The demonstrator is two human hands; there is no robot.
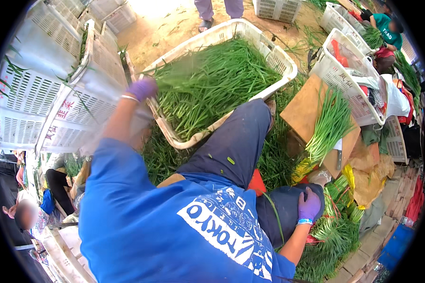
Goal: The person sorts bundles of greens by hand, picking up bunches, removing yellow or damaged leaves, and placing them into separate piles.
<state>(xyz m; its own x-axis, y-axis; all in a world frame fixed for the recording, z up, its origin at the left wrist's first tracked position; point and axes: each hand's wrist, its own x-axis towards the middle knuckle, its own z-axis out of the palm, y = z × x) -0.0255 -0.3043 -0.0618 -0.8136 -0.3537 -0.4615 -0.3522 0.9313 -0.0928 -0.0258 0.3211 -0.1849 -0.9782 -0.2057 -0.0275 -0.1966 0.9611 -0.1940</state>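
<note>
Grip: our left hand (143, 88) closes on a bunch of chives (179, 70).
Place: over the crate (288, 63), far left.
Right hand (310, 203): we rest it open on our knee (288, 203), near right.

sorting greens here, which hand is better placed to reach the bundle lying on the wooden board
Right, probably. The right hand rests on the knee just below the wooden board bearing the green bundle. The left hand is over the white crate, gripping stalks.
</note>
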